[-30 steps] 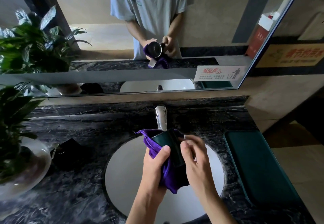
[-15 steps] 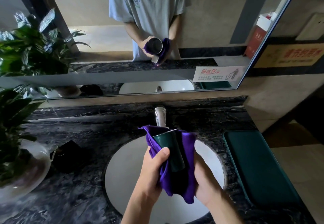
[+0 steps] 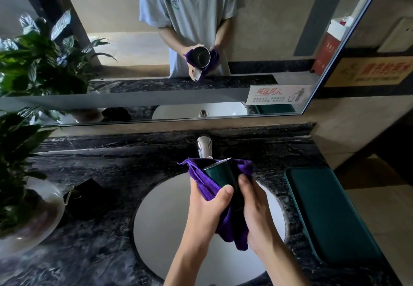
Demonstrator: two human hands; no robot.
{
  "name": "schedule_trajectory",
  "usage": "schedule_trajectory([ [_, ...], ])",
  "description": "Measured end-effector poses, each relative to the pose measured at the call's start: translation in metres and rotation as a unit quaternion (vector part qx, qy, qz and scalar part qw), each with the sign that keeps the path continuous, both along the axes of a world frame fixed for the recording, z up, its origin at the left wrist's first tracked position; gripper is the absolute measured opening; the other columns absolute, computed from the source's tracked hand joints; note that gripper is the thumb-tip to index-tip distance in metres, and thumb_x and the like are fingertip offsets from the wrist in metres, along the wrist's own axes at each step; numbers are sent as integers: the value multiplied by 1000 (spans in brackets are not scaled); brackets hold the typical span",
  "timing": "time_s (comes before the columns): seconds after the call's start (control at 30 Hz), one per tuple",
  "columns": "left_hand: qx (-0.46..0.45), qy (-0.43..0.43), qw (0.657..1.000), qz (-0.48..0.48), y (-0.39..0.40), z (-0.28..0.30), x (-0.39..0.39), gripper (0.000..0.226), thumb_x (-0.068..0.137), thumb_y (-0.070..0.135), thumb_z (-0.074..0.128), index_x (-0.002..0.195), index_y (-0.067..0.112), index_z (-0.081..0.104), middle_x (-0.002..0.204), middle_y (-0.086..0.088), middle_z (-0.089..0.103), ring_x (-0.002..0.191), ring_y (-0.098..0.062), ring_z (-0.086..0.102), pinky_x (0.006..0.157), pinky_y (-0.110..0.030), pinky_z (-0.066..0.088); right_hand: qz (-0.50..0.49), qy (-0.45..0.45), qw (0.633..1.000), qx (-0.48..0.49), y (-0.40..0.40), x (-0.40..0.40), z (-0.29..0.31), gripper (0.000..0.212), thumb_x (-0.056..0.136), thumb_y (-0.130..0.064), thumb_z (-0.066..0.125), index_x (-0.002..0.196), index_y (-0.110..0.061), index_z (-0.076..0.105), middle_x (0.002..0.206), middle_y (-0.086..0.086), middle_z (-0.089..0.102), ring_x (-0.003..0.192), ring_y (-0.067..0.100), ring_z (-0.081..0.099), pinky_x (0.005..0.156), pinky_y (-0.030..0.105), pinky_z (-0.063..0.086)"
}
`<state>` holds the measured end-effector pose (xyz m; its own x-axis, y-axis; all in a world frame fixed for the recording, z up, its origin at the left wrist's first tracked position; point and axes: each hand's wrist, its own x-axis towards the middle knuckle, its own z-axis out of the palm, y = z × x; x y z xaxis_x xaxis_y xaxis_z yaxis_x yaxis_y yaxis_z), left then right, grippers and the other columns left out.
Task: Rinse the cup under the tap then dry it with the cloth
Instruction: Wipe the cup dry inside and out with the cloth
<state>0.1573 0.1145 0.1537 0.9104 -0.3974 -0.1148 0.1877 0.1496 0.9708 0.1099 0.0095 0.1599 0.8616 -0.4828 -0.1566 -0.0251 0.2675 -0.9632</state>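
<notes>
A dark green cup (image 3: 220, 176) with a metal rim is tilted away from me, wrapped in a purple cloth (image 3: 202, 179), above the white basin (image 3: 161, 216). My left hand (image 3: 206, 207) grips the cloth-covered left side of the cup, thumb on top. My right hand (image 3: 254, 205) holds the cup's right side with the cloth under its fingers. The chrome tap (image 3: 204, 147) stands just behind the cup; no water is seen running. The mirror shows the cup's open mouth and both hands around it.
A dark marble counter (image 3: 100, 252) surrounds the basin. A potted plant in a glass bowl (image 3: 29, 216) stands at the left, a small black object (image 3: 87, 196) beside it. A green tray (image 3: 326, 214) lies on the right. The mirror (image 3: 134, 39) lines the back wall.
My right hand came from under the cloth and its thumb now lies on top of the cup. The cloth has gathered closer around the cup, which stays above the basin.
</notes>
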Motion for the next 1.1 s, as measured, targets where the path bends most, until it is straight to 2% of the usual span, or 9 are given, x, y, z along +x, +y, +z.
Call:
schedule_trajectory([
  [0.2,-88,51,994,38,-1,3,-5,55,82,32,76,130,14,55,123,-32,62,104,-35,65,99,-66,51,-15,63,991,-118,2,9,11,32,106,-38,42,91,-27,68,80,-15,77,76,-5,69,68,12,50],
  [0.37,-68,2,994,80,1,4,-3,59,71,29,80,124,19,58,112,-16,70,98,-26,68,83,-47,59,-89,66,954,-278,0,9,-6,37,97,-60,43,114,-29,53,114,0,62,109,19,60,95,36,48],
  [0.43,-86,8,991,97,1,3,-2,61,70,31,78,127,19,58,110,-7,73,98,-21,69,82,-38,59,-136,-3,925,-355,2,4,-6,28,99,-42,51,122,-27,53,116,-2,60,107,14,58,93,25,47],
  [0.53,-92,39,989,112,3,2,2,59,72,36,78,124,16,60,109,-10,73,99,-26,68,92,-48,56,-129,-74,870,-471,4,-6,-9,26,96,-26,55,114,-14,70,118,0,58,111,11,54,97,17,41],
  [0.67,-77,46,993,83,3,3,2,45,75,43,75,114,20,68,103,-8,77,94,-27,72,80,-40,62,48,-46,972,-227,9,-9,-3,52,90,-44,60,139,-28,52,133,-13,62,126,14,59,101,29,49],
  [0.8,-107,83,989,66,5,6,3,60,88,46,67,142,21,56,136,-17,69,125,-41,65,108,-60,50,65,-51,992,-94,15,-8,-1,66,81,-43,72,138,-34,41,128,-12,67,120,14,66,93,31,56],
  [0.9,-135,172,972,89,9,6,8,79,85,58,73,148,16,49,145,-26,60,133,-46,58,112,-66,44,57,-57,993,-85,15,-11,0,65,79,-38,76,136,-33,46,124,1,70,115,22,70,90,35,58],
  [1.0,-164,233,955,75,11,9,6,57,98,50,56,135,9,66,128,-28,71,115,-42,70,97,-53,56,52,-45,994,-87,15,-10,0,60,80,-37,76,135,-32,51,124,1,71,115,21,70,95,38,57],
  [1.1,-193,241,949,68,17,1,11,45,104,37,45,106,12,82,92,-19,78,72,-31,75,60,-38,58,41,-31,994,-95,12,-11,-6,56,82,-32,75,134,-31,55,125,-2,72,117,18,69,98,40,56],
])
